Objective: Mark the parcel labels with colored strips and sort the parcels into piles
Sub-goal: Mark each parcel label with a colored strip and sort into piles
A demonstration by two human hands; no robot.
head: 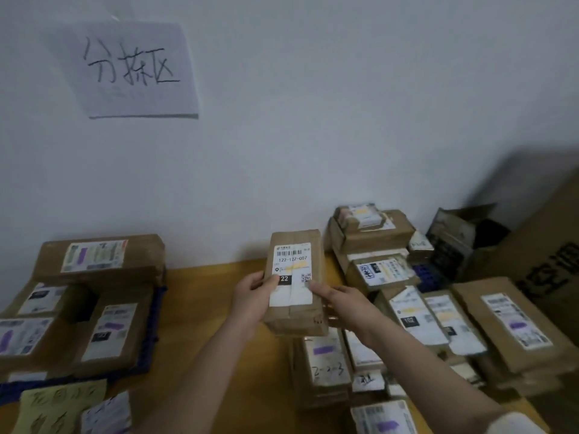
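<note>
I hold a small brown cardboard parcel (pixel 296 242) upright above the wooden table (pixel 203 296). Its white label (pixel 293 267) reads 122-122-G07 and carries a faint yellow stripe. My left hand (pixel 252 300) grips the parcel's left edge, thumb on the label. My right hand (pixel 338 302) holds the right edge, thumb tip near the QR code. A pile of parcels with purple-marked labels (pixel 103 327) lies at the left. Parcels with yellow-marked labels (pixel 372 233) are stacked at the right.
A handwritten paper sign (pixel 131 68) hangs on the white wall. More parcels (pixel 327 361) lie under my right forearm and at the right (pixel 513 324). An open dark box (pixel 463 236) and a large carton (pixel 551 255) stand far right. A yellow-green note (pixel 59 405) lies bottom left.
</note>
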